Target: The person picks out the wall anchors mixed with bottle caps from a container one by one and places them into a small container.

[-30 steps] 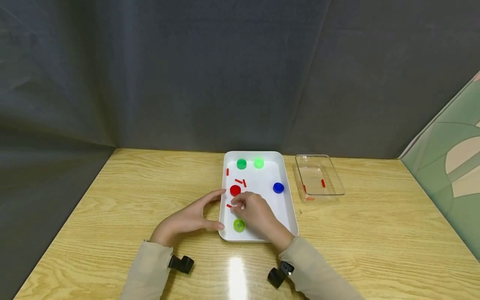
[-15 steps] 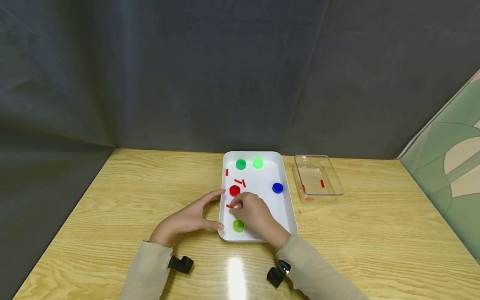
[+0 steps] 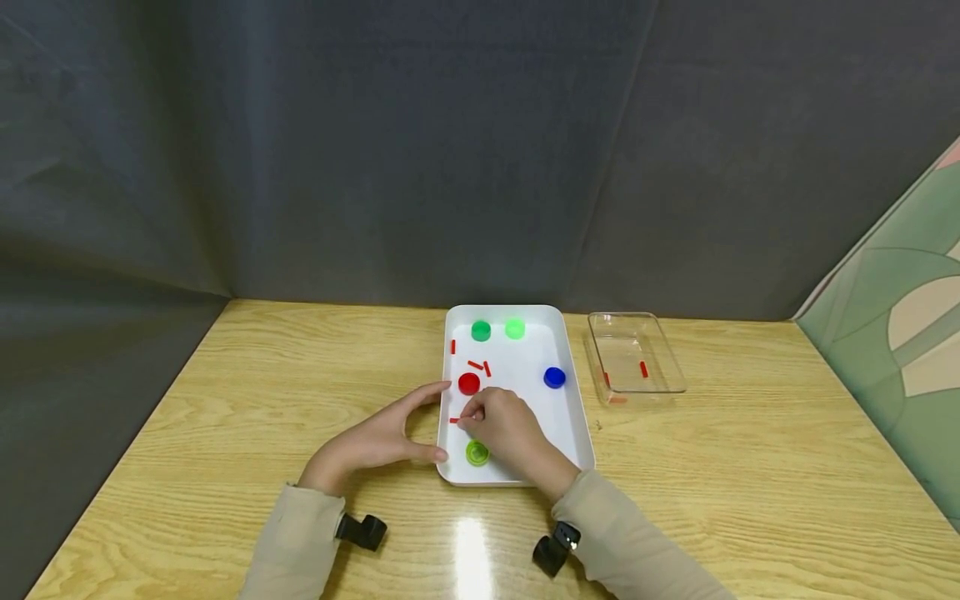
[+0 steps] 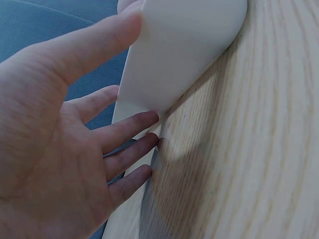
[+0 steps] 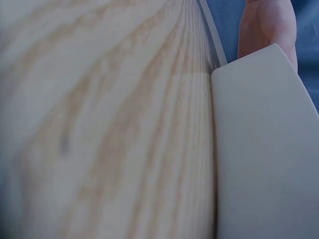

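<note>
My right hand [image 3: 504, 423] reaches into a white tray [image 3: 573, 433], thumb and fingers pinching the end of a small red stick [image 3: 453, 421] near the left wall. My left hand [image 3: 378, 435] spreads along that wall from outside; in the left wrist view its thumb touches the rim. Just beyond the right fingers lies a red cap [image 3: 468, 384], and nearer the front a yellow-green cap [image 3: 477, 452]. More red sticks [image 3: 476, 365] lie loose behind the red cap. The right fingertips are hidden in the right wrist view, where the tray wall blocks them.
Farther back in the tray stand a dark green cap [image 3: 481, 331] and a bright green cap [image 3: 514, 329]; a blue cap [image 3: 554, 377] is at the right. Right of the tray is a clear plastic box [image 3: 666, 350] containing red sticks [image 3: 643, 369]. A dark curtain [image 3: 420, 150] backs the table.
The pinched red stick has turned from slanted to nearly level and shifted slightly toward the front, with the right fingertips moving along. The left hand stays in place.
</note>
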Available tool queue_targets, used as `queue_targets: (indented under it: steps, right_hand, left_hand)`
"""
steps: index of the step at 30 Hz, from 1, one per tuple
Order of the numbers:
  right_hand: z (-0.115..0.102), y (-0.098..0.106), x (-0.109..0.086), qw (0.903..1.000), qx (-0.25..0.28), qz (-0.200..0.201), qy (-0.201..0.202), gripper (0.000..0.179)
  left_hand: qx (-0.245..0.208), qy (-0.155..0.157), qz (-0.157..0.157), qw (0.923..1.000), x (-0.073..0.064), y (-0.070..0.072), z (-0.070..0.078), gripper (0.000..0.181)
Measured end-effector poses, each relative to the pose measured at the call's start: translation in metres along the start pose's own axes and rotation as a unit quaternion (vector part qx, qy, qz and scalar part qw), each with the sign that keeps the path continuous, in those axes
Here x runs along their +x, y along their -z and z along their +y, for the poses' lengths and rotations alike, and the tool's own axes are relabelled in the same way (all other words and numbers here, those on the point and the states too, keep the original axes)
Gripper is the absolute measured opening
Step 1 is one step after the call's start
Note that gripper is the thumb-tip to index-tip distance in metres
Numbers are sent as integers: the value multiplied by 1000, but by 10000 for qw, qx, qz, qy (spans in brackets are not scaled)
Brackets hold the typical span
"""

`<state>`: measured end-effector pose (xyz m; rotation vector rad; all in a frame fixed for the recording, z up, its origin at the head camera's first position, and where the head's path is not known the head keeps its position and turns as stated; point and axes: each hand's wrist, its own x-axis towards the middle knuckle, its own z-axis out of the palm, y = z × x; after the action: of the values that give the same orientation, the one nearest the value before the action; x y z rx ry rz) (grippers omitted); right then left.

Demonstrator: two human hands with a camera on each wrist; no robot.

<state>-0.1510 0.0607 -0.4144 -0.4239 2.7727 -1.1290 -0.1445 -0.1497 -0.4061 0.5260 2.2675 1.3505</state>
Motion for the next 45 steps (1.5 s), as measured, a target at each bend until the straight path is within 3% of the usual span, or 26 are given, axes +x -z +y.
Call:
queue_targets:
  steps: [17, 38, 45]
  right_hand:
    - [3, 10, -1, 9995, 301, -130, 12, 7]
    - [1, 30, -14, 9981, 258, 327, 448, 4]
    - [4, 43, -20, 9975, 71, 652, 251, 4]
  left_hand:
    - [-27, -17, -24, 10000, 1, 0, 1, 92]
    - [40, -170, -9, 9998, 2, 1, -1, 92]
    - [-111, -198, -26, 9997, 1, 1, 0, 91]
